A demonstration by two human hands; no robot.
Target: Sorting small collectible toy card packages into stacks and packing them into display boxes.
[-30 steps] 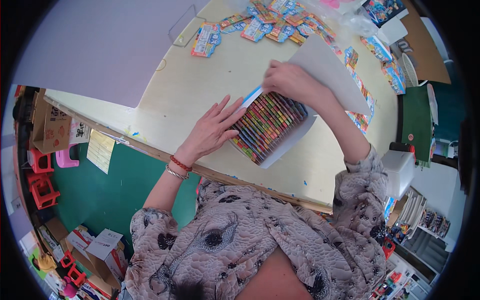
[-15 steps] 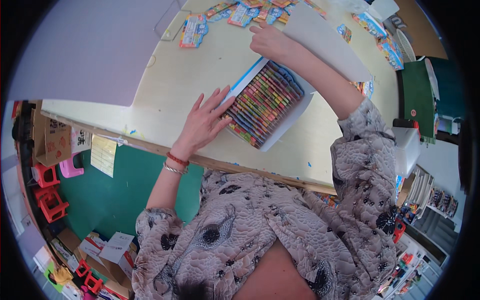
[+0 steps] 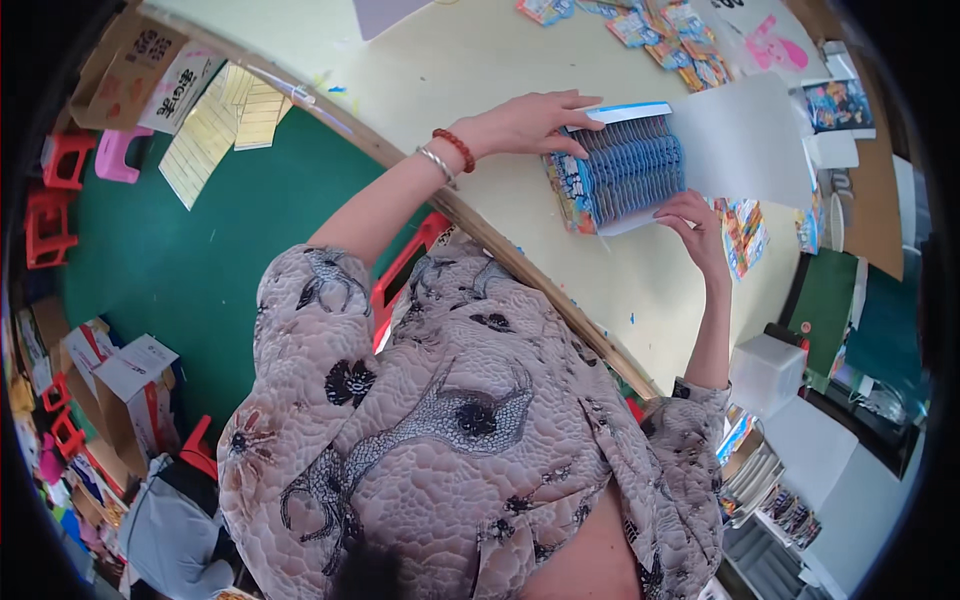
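Observation:
A white cardboard box lies on the table with its lid folded open to the right. Tightly packed rows of thin, colourful, blue-edged packets stand inside it. My left hand rests at the box's far left edge, fingers stretched and apart, their tips over the blue-and-white flap and the outermost packets. At the near right corner, my right hand has bent fingers, with thumb and forefinger closed at the box's edge beside the lid.
More colourful packets lie scattered at the back of the table, and a small pile sits right of my right hand. The wooden table edge runs diagonally in front of me. A white container stands at the right.
The view has swung, and the box now appears turned and farther right. My right hand has come from beyond the box to its near right corner; my left hand has moved to its far left edge.

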